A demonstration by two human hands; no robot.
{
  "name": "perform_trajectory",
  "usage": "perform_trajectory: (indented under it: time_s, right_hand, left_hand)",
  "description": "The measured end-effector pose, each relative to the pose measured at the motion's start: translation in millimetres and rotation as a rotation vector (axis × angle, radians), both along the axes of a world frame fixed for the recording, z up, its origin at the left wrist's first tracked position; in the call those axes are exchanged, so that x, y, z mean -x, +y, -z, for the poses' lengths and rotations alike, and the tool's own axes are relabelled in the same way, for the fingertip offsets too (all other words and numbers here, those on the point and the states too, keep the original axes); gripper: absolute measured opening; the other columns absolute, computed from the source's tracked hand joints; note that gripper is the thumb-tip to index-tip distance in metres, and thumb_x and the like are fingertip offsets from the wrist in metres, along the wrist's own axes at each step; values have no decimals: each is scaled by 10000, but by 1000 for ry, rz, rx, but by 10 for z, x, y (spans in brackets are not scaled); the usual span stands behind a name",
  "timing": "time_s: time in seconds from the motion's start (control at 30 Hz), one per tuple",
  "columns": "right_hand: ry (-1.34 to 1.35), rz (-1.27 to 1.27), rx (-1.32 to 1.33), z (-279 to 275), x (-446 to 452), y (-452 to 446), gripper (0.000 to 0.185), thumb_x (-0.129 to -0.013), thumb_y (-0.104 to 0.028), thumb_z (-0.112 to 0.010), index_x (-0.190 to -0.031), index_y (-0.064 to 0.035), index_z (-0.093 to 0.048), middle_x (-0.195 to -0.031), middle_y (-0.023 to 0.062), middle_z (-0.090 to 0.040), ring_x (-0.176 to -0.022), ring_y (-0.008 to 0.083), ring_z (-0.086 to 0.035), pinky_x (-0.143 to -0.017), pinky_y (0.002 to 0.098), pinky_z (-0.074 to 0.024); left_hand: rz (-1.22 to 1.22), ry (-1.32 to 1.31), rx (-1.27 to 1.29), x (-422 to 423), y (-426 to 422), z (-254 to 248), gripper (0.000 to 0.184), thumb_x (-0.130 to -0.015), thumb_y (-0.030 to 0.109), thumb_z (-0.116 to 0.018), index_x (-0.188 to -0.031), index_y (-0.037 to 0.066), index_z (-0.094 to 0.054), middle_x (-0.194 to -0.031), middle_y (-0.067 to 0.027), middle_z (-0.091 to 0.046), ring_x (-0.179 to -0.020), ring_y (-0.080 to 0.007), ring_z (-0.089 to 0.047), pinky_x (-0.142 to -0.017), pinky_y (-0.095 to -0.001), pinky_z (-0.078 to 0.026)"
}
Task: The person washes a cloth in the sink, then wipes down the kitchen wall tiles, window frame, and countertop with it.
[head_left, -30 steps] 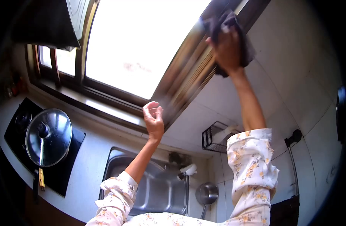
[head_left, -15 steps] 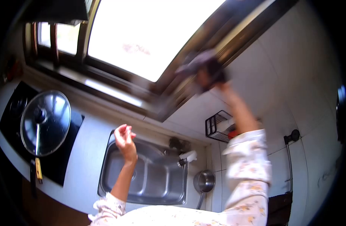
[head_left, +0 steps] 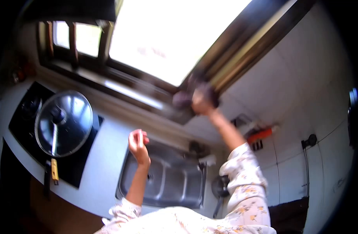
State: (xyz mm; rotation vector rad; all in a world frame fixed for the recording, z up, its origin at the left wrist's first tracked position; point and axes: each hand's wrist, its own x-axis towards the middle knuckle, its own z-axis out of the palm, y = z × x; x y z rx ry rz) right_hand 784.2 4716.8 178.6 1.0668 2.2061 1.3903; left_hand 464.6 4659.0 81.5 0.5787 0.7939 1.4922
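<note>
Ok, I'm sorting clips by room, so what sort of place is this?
Most likely a kitchen: a metal sink is set into the pale counter, and a large glass lid shows over a black cooktop.

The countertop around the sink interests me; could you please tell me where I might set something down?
Bare room lies on the countertop strip between the black cooktop and the sink. It is crowded on the cooktop, with its glass lid and yellow handle, and at the window frame's lower corner, where the right hand holds a dark cloth.
</note>
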Motion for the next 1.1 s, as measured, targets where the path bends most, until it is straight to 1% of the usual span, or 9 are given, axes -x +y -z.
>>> perform_trajectory:
  time_s: [0.1, 0.17, 0.23, 0.27, 0.47, 0.67, 0.87, 1.0, 1.1]
  right_hand:
    - [348, 42, 162, 809, 394, -150, 178, -770, -199, -488, -730, -39, -555, -609, 120, -525, -617, 271, -542, -594, 414, -440]
    - [1598, 416, 250, 1117, 736, -224, 243, -873, -208, -422, -899, -27, -583, -756, 129, -591, -684, 290, -567, -673, 382, -465]
    - [3025, 104, 817, 1098, 1125, -375, 347, -870, -281, -408, -1032, -39, -598, -1028, 133, -634, -914, 258, -611, -869, 336, -448]
    - [3120, -109, 869, 939, 1343, -567, 381, -850, -287, -405, -1043, -21, -597, -1030, 138, -634, -979, 272, -591, -944, 356, -406]
    - [3063, -621, 957, -22, 1971, -1090, 550, -832, -410, -402, -1154, 10, -555, -1096, 171, -612, -1041, 312, -570, -966, 453, -405]
    - [2937, -514, 1294, -886, 1988, -1225, 671, -850, -587, -447, -1116, 21, -548, -991, 165, -636, -959, 295, -603, -857, 408, -484]
    - [977, 109, 725, -1485, 2291, -1380, 845, -767, -642, -544, -1276, 25, -437, -1239, 221, -485, -1244, 324, -354, -1058, 412, -268]
    - [1534, -121, 830, -1902, 1500, -1381, 453, -843, -369, -610, -1194, -86, -562, -1130, 115, -605, -928, 206, -626, -802, 305, -517]
    - [1551, -9, -189, -2053, 893, -1310, 443, -917, -360, -481, -1240, -57, -502, -1213, 133, -544, -885, 224, -635, -765, 316, -533]
  left_hand:
    - [11, -70, -20, 63, -33, 109, 145, -931, 217, -486, -932, 78, -528, -796, -27, -571, -626, -74, -490, -604, -204, -401]
    - [40, -75, -111, 96, -59, 105, 239, -939, 291, -472, -998, 69, -538, -893, -29, -584, -775, -91, -521, -736, -232, -396]
    - [22, -55, -166, 167, -7, -7, 279, -941, 317, -467, -1032, 64, -540, -935, -34, -585, -833, -103, -527, -793, -245, -392]
    - [5, -11, -249, 238, 5, -48, 310, -940, 336, -464, -1063, 61, -536, -965, -39, -582, -868, -116, -528, -836, -256, -382]
    - [439, 159, -415, 720, -184, -618, 523, -884, 480, -507, -1150, 30, -511, -1072, -90, -569, -984, -147, -532, -884, -287, -399]
    - [-120, 434, -556, 573, -498, -956, 392, -887, 415, -537, -990, 41, -583, -911, -58, -564, -882, -153, -531, -834, -295, -408]
    - [428, -556, -560, -297, -459, -985, 749, -807, 668, -442, -1270, 80, -410, -1204, -66, -489, -1160, -186, -456, -962, -338, -403]
    - [703, -681, -654, -458, -378, -1385, 713, -880, 578, -395, -1329, 26, -357, -1286, -106, -463, -1150, -223, -482, -992, -347, -372]
    - [672, -652, -646, -930, 199, -1358, 583, -932, 425, -384, -1340, 12, -334, -1359, -109, -390, -1252, -241, -372, -1036, -372, -315]
